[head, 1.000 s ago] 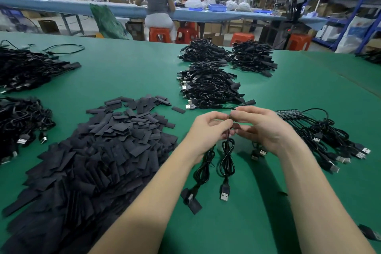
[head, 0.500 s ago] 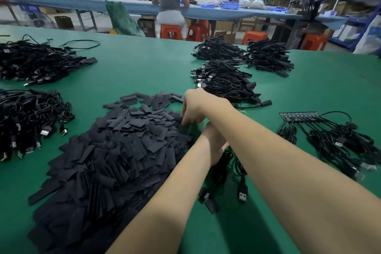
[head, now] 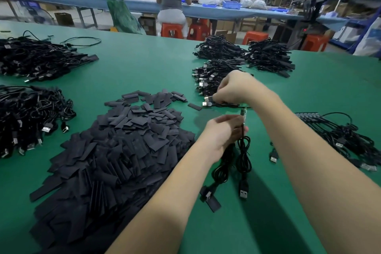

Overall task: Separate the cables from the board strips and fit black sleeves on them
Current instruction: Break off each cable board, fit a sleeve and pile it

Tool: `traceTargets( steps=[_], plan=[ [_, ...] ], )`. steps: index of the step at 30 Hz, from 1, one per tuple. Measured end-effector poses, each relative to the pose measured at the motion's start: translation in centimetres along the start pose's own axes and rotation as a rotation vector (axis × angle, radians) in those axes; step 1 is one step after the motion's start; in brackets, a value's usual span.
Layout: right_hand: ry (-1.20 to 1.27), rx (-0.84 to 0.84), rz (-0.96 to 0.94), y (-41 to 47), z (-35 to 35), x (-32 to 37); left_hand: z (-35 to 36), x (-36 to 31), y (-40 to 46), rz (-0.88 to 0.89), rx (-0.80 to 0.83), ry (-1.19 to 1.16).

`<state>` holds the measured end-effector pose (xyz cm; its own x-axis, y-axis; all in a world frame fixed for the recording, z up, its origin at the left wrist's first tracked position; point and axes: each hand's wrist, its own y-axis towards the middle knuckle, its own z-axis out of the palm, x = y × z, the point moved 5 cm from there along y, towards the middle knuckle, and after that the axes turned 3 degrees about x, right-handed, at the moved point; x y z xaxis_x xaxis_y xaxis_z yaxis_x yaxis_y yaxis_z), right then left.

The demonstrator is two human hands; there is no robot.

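Black cables [head: 243, 156] gripped in left hand [head: 223, 133] fingers | right hand [head: 237, 88] fingers curled, contents unclear | no readable writing

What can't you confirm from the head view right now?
- Right hand: whether its curled fingers pinch a sleeve; the knuckles hide them.
- Left hand: grip on the cables is motion-blurred.
- Board strip: too small to count boards.
- Sleeve pile: cut off by bottom edge.
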<state>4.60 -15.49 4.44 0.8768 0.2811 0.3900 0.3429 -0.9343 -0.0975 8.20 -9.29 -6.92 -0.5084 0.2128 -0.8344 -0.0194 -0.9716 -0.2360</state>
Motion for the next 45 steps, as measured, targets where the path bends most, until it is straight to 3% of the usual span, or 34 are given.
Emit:
traceTargets(
  steps=[2, 6, 9, 11, 23, 39, 45],
  plan=[
    [0.327, -0.107, -0.009, -1.4, -1.1, -3.5, 0.0, -0.2, 0.0, 0.009, 0.035, -0.018],
    [1.075, -0.132, -0.044, -5.7, 0.4, -9.0, 0.2, -0.8, 0.1, 0.042, 0.164, 0.096],
    [1.452, -0.152, -0.039, -7.6, 2.1, -11.5, 0.2, -1.1, -0.3, 0.027, 0.234, 0.239],
    [1.575, -0.161, -0.060, -7.9, 2.9, -12.0, 0.0, -1.4, -0.5, 0.039, 0.255, 0.304],
    [1.595, -0.212, -0.124, -7.9, 4.0, -11.3, 0.3, -1.7, -1.0, 0.039, 0.321, 0.265],
    [1.370, 0.135, -0.228, -9.4, 3.2, -11.9, 0.5, -3.5, -2.4, 0.129, 0.504, 0.590],
    [1.411, 0.081, -0.295, -9.2, 3.4, -11.3, 0.5, -3.4, -2.5, 0.135, 0.492, 0.533]
  ],
)
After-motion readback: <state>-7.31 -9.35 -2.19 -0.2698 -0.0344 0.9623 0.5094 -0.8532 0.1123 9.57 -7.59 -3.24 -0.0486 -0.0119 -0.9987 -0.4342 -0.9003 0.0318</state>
